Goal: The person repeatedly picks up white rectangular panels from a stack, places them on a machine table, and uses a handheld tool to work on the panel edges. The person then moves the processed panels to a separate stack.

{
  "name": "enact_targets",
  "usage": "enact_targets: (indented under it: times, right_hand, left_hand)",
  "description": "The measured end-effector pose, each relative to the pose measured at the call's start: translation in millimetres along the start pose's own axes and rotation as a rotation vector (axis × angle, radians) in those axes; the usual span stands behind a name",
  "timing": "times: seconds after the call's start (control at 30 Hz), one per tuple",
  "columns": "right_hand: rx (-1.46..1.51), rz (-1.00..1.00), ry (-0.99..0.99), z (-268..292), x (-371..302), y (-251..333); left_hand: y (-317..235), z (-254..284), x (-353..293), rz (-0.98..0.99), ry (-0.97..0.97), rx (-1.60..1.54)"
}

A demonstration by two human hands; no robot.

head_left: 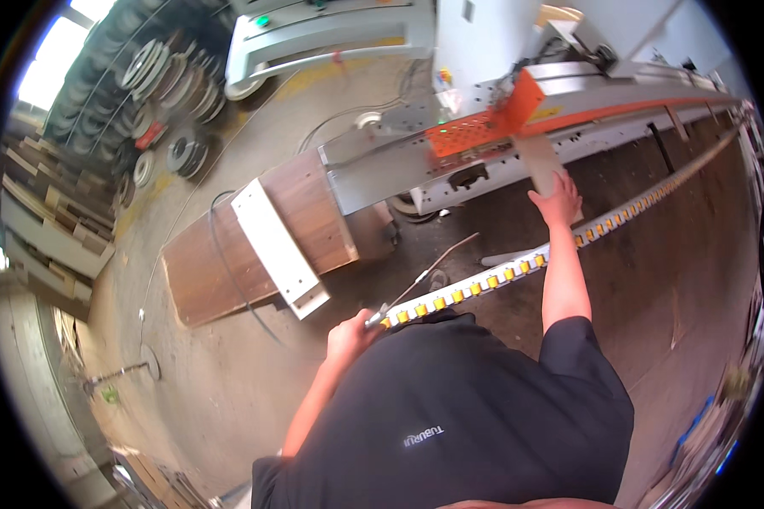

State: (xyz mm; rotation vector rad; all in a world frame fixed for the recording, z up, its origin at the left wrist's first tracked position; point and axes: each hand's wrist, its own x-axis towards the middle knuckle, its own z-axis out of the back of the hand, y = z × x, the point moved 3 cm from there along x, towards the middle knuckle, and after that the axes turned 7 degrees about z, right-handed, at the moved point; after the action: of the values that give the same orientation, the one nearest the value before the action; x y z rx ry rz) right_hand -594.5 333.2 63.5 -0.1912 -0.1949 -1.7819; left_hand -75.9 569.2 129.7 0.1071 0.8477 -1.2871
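My right hand [558, 202] reaches forward, its fingers spread over the near part of a narrow pale board [535, 161]. That board lies crosswise with its far end at the orange guard [475, 136] of a long edge-banding machine [429, 197]. Close to my body, my left hand [348, 338] is closed around a metal tool with a long thin tube [433, 269], which looks like an air blow gun. The tube slants up and to the right. Between my hands runs a white roller rail [484, 282] with yellow rollers, passing below my right forearm.
Left of the machine, a white board [278, 248] lies across a brown wood-grain panel [255, 208], with a dark cable over the panel. Racks and stacks of edge-band rolls [174, 81] stand at the far left, near piled board offcuts [51, 220]. A grey machine [331, 38] stands behind.
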Motion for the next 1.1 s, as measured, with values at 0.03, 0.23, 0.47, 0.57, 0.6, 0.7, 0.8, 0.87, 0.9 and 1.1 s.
enact_targets:
  times: [0.03, 0.23, 0.47, 0.57, 0.6, 0.7, 0.8, 0.87, 0.9, 1.1]
  right_hand:
    - [0.118, 0.037, -0.056, -1.0, -3.6, 21.6]
    - [0.72, 0.394, 0.049, 38.2, -86.4, 270.8]
    - [0.487, 0.811, 0.523, 73.9, -208.1, 533.3]
    - [0.328, 0.877, 0.503, 75.1, -236.2, 569.6]
    - [0.294, 0.898, 0.482, 73.7, -243.0, 577.6]
    - [0.246, 0.877, 0.641, 58.0, -228.4, 575.1]
    - [0.367, 0.799, 0.609, 46.7, -205.9, 547.9]
    - [0.322, 0.822, 0.593, 43.4, -187.8, 525.9]
    - [0.315, 0.854, 0.585, 43.4, -180.0, 516.0]
    - [0.287, 0.86, 0.51, 36.9, -177.6, 483.1]
  left_hand:
    - [6.4, 2.5, -2.3, -0.003, -0.008, -0.008]
    - [55.2, 17.8, -31.9, 0.012, -0.091, -0.192]
    - [117.9, 43.4, -72.9, 0.116, -0.17, -0.655]
    - [138.9, 55.9, -88.9, 0.133, -0.219, -0.728]
    - [147.5, 59.2, -93.1, 0.159, -0.221, -0.702]
    - [185.0, 58.4, -90.6, 0.174, -0.241, -0.683]
    - [230.9, 67.9, -85.1, 0.185, -0.245, -0.65]
    - [254.5, 92.2, -77.5, 0.239, -0.334, -0.453]
    - [261.8, 109.7, -78.8, 0.295, -0.419, -0.292]
    - [290.5, 142.9, -104.7, 0.434, -0.336, 0.148]
